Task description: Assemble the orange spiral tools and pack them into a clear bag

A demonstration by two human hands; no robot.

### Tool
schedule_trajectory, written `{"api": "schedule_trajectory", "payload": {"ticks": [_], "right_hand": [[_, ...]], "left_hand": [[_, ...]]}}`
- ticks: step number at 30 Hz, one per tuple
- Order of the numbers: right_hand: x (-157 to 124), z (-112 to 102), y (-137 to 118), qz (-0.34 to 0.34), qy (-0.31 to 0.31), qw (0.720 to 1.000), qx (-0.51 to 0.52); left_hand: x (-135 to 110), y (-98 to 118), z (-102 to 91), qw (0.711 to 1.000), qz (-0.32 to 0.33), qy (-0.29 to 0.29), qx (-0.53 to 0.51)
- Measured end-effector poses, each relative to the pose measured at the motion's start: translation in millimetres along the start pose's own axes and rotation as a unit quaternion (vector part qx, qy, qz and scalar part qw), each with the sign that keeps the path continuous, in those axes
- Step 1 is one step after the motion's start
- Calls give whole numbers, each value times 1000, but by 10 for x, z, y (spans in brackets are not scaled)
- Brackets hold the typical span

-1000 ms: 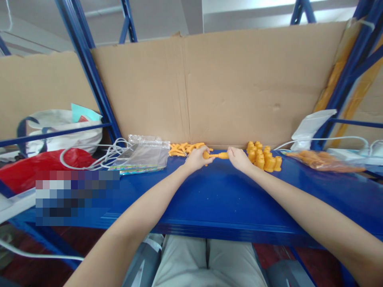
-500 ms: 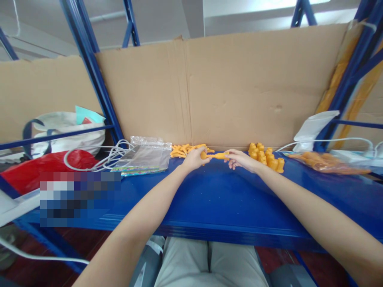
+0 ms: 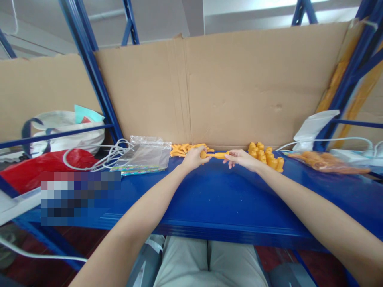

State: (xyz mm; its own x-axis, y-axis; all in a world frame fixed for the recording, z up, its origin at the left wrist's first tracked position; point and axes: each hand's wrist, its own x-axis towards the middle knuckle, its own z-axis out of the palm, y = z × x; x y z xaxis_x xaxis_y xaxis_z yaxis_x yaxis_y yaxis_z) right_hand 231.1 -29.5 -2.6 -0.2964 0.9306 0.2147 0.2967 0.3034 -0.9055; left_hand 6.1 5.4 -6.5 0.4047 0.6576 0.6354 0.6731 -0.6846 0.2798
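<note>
Both my hands meet at the back of the blue shelf (image 3: 215,199), holding one long orange plastic piece (image 3: 217,155) between them. My left hand (image 3: 193,158) is closed round its left end. My right hand (image 3: 241,158) pinches its right end with thumb and forefinger, the other fingers loosely spread. Just left of my hands lies a heap of thin orange parts (image 3: 182,149). Right of them stands a cluster of upright orange pieces (image 3: 266,157).
A cardboard sheet (image 3: 224,83) walls the back of the shelf. Clear plastic bags (image 3: 143,157) and white cables (image 3: 98,157) lie at left, near a red bag (image 3: 38,167) and a white bag (image 3: 66,131). At right are a bag of orange parts (image 3: 323,161) and a white pouch (image 3: 314,125).
My right hand has gone from a closed grip on the orange piece to a fingertip pinch with the other fingers spread. The piece stays between both hands.
</note>
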Motion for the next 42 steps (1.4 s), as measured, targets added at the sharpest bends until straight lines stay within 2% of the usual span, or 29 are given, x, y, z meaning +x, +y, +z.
{"api": "schedule_trajectory", "payload": {"ticks": [3, 5, 7, 9, 11, 13, 16, 18, 21, 23, 25, 29, 33, 37, 42], "right_hand": [[38, -8, 31, -3, 9, 1000, 3], [88, -40, 66, -17, 40, 999, -11], [139, -102, 106, -32, 101, 993, -48], [164, -185, 139, -52, 179, 974, -126], [147, -264, 156, -82, 243, 933, -252], [97, -306, 153, -102, 264, 873, -397], [12, -272, 126, -77, 225, 786, -571], [-18, -208, 109, -52, 185, 741, -643], [-16, -118, 96, -35, 138, 695, -705], [-2, -85, 94, -29, 120, 676, -727], [8, -71, 96, -25, 111, 667, -737], [4, -64, 110, -4, 89, 668, -739], [-18, -76, 122, 31, 84, 694, -714], [-56, -162, 32, 44, 120, 720, -682], [-128, -361, -282, 113, 173, 718, -664]], "left_hand": [[0, 7, 1, 1000, -5, -15, 12], [0, -5, 6, 999, -14, -14, 31], [0, -43, 11, 999, -20, -11, 44], [-1, -105, 7, 998, -17, -14, 60], [-7, -179, -9, 994, -26, -31, 101], [-21, -248, -36, 983, -63, -66, 158], [-50, -317, -80, 958, -138, -128, 217], [-65, -342, -104, 944, -167, -164, 231], [-65, -364, -123, 934, -173, -201, 240], [-58, -372, -125, 932, -170, -207, 244], [-51, -372, -119, 932, -169, -202, 248], [-49, -342, -101, 936, -161, -184, 252], [-51, -303, -91, 940, -152, -178, 247], [-57, -294, -80, 943, -134, -180, 244], [-58, -292, -41, 952, -104, -146, 247]]}}
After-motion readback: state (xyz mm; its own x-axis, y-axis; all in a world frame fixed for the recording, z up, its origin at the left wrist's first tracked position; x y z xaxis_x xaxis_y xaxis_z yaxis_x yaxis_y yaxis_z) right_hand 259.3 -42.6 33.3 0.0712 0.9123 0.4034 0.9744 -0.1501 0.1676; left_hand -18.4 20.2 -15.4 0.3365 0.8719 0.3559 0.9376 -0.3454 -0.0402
